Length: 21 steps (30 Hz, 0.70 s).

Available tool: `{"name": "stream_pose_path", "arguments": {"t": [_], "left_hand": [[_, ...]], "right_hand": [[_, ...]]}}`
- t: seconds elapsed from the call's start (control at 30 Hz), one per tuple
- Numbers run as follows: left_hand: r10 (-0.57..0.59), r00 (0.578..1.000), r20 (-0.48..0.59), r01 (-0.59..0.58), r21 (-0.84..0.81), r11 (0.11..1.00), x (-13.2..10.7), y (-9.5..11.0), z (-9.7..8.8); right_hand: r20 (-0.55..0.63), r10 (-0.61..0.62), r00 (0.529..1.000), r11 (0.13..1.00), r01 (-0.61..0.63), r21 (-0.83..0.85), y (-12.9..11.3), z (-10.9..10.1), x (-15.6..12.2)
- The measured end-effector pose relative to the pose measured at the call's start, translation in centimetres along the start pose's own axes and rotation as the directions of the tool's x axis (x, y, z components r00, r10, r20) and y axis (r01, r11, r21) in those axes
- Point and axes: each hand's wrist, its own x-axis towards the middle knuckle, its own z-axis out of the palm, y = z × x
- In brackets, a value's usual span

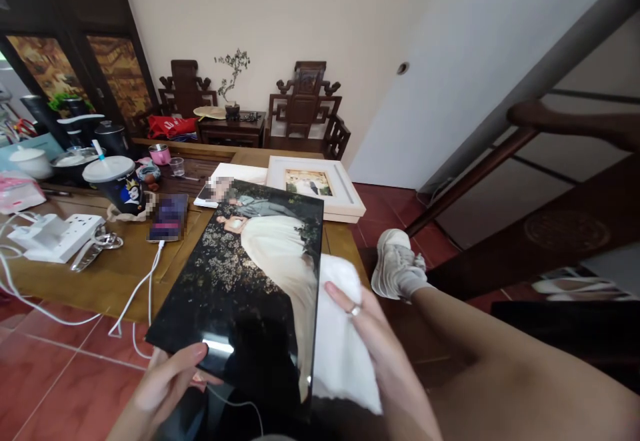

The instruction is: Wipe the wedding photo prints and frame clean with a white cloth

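A glossy dark photo panel (235, 281), printed with a couple in wedding clothes, is tilted in front of me. My left hand (173, 377) grips its lower left edge, thumb on the front face and fingers behind. At the panel's right side my right hand (367, 327) is closed on a white cloth (343, 354), thumb on top. The cloth hangs along the panel's right edge, and part of it may be hidden behind the panel. Beyond the panel a white-framed picture (350, 194) lies on the wooden table (125, 284).
A lidded cup (116, 184), a phone (168, 217) on a charging cable, a white power strip (65, 235) and a clear hair clip (97, 246) occupy the table's left. Dark carved chairs (305, 107) stand by the wall. My raised leg (475, 341) is at right.
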Motion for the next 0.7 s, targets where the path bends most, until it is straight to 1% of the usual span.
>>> {"name": "stream_pose_path", "arguments": {"t": [0.07, 0.13, 0.17, 0.2, 0.23, 0.27, 0.3, 0.33, 0.37, 0.4, 0.43, 0.47, 0.5, 0.53, 0.57, 0.6, 0.63, 0.67, 0.7], "left_hand": [[-0.031, 1.000, -0.004, 0.031, 0.047, 0.998, -0.4, 0.4, -0.7], [-0.025, 0.999, -0.023, 0.026, 0.066, 0.997, -0.8, 0.6, -1.5], [-0.019, 0.999, -0.039, 0.022, 0.072, 0.997, -0.9, 0.7, -2.0], [-0.016, 0.998, -0.059, 0.021, 0.077, 0.997, -1.0, 0.6, -2.5], [-0.011, 0.996, -0.084, 0.018, 0.079, 0.997, -1.1, 0.6, -2.9], [-0.002, 0.994, -0.111, 0.011, 0.078, 0.997, -1.2, 0.5, -3.2], [0.009, 0.990, -0.138, 0.001, 0.071, 0.997, -1.2, 0.4, -3.5], [0.020, 0.986, -0.163, -0.010, 0.060, 0.998, -1.2, 0.4, -3.7], [0.028, 0.982, -0.185, -0.020, 0.046, 0.999, -1.2, 0.4, -3.8], [0.034, 0.979, -0.201, -0.028, 0.032, 0.999, -1.2, 0.4, -3.9], [0.041, 0.977, -0.211, -0.037, 0.022, 0.999, -1.2, 0.4, -3.9], [0.051, 0.975, -0.219, -0.048, 0.017, 0.999, -1.2, 0.5, -4.0], [0.064, 0.972, -0.226, -0.061, 0.019, 0.998, -1.2, 0.5, -4.0], [0.079, 0.969, -0.236, -0.075, 0.026, 0.997, -1.2, 0.5, -4.1], [0.093, 0.964, -0.250, -0.088, 0.032, 0.996, -1.2, 0.5, -4.3], [0.102, 0.959, -0.265, -0.096, 0.037, 0.995, -1.1, 0.5, -4.5], [0.099, 0.956, -0.277, -0.091, 0.042, 0.995, -1.1, 0.5, -4.8], [0.087, 0.955, -0.284, -0.077, 0.043, 0.996, -1.0, 0.5, -5.1], [0.070, 0.955, -0.288, -0.060, 0.044, 0.997, -0.9, 0.4, -5.5]], "right_hand": [[-0.043, -0.026, 0.999, 1.000, 0.026, -0.010, -0.8, -1.3, 0.2], [-0.137, -0.121, 0.983, 0.993, 0.120, -0.016, -1.7, -2.9, 0.4], [-0.202, -0.192, 0.960, 0.981, 0.189, -0.035, -2.3, -3.7, 0.4], [-0.263, -0.275, 0.925, 0.962, 0.263, -0.079, -2.9, -4.4, 0.5], [-0.309, -0.372, 0.875, 0.927, 0.338, -0.159, -3.6, -5.1, 0.6], [-0.326, -0.491, 0.808, 0.867, 0.416, -0.275, -4.3, -5.7, 0.6], [-0.301, -0.622, 0.722, 0.767, 0.488, -0.415, -5.0, -6.1, 0.7], [-0.219, -0.750, 0.624, 0.621, 0.551, -0.557, -5.6, -6.3, 0.8], [-0.071, -0.852, 0.518, 0.424, 0.606, -0.673, -6.1, -6.3, 1.0], [0.125, -0.901, 0.415, 0.196, 0.647, -0.737, -6.4, -6.1, 1.2], [0.333, -0.885, 0.325, -0.035, 0.668, -0.744, -6.4, -5.7, 1.4], [0.525, -0.811, 0.258, -0.240, 0.673, -0.700, -6.2, -5.2, 1.7], [0.676, -0.705, 0.214, -0.403, 0.662, -0.631, -5.7, -4.7, 2.0], [0.781, -0.595, 0.190, -0.525, 0.644, -0.557, -5.0, -4.1, 2.3], [0.848, -0.497, 0.184, -0.607, 0.624, -0.492, -4.2, -3.6, 2.7], [0.888, -0.421, 0.185, -0.660, 0.608, -0.440, -3.3, -3.2, 3.0], [0.913, -0.361, 0.192, -0.694, 0.598, -0.400, -2.4, -2.9, 3.3], [0.925, -0.315, 0.211, -0.712, 0.592, -0.378, -1.6, -2.7, 3.6], [0.928, -0.281, 0.245, -0.717, 0.589, -0.373, -1.0, -2.6, 3.7]]}}
